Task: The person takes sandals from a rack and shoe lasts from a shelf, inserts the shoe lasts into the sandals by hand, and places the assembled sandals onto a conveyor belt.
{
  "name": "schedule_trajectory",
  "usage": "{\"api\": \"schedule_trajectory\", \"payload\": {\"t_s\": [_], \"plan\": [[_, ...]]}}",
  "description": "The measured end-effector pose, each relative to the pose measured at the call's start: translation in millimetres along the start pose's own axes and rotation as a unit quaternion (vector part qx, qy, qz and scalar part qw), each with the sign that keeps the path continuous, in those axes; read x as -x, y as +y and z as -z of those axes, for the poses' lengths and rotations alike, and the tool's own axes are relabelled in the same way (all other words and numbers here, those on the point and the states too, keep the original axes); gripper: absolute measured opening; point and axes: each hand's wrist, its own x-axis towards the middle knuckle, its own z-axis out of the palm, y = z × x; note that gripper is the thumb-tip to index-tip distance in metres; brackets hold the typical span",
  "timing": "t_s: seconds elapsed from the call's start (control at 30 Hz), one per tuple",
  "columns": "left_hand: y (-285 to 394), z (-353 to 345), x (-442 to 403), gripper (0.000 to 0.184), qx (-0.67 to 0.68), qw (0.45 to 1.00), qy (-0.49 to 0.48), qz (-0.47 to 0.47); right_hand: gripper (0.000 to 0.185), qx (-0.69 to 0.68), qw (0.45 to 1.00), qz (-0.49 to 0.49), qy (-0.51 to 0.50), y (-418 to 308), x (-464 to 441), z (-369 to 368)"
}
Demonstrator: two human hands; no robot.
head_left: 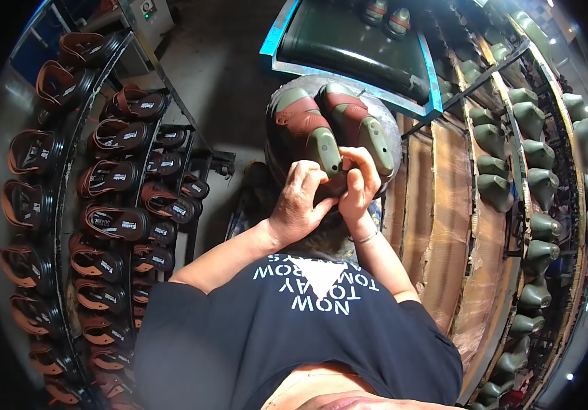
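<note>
Two green shoe lasts rest side by side, each with a reddish-brown sandal upper wrapped over its front: the left last (323, 147) and the right last (376, 137). Their heel ends point toward me. At the heel of the left last, my left hand (299, 199) has its fingers curled and thumb reaching inward. My right hand (361, 183) is close beside it, fingers bent at the same heel end. A dark brownish patch shows between the hands, but what the fingertips grip is hidden. Under the lasts is a round grey support (277, 147).
Racks of brown sandals (116, 178) stand on the left. On the right, shelves carry several green lasts (530, 119) beside brown wrapped boards (420, 219). Ahead is a blue-framed conveyor (355, 51) with a pair of sandals (398, 22) at its far end.
</note>
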Motion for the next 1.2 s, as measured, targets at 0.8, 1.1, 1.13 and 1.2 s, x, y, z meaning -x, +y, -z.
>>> {"api": "schedule_trajectory", "payload": {"t_s": [0.8, 1.1, 1.13, 1.2], "plan": [[-86, 10, -126, 0.071, 0.051, 0.997, -0.058, 0.015, 0.071, 0.407, 0.906, -0.096, 0.063, 130, -135, 5], [-22, 173, -59, 0.057, -0.122, 0.983, 0.062, 0.124, 0.048, 0.395, 0.913, 0.009, -0.098, 225, -325, -13], [-7, 193, -51, 0.054, -0.159, 0.978, 0.081, 0.105, 0.049, 0.324, 0.941, 0.009, -0.092, 220, -327, -16], [31, 235, -31, 0.048, -0.262, 0.951, 0.154, 0.055, 0.043, 0.344, 0.928, 0.046, -0.133, 234, -335, -15]]}}
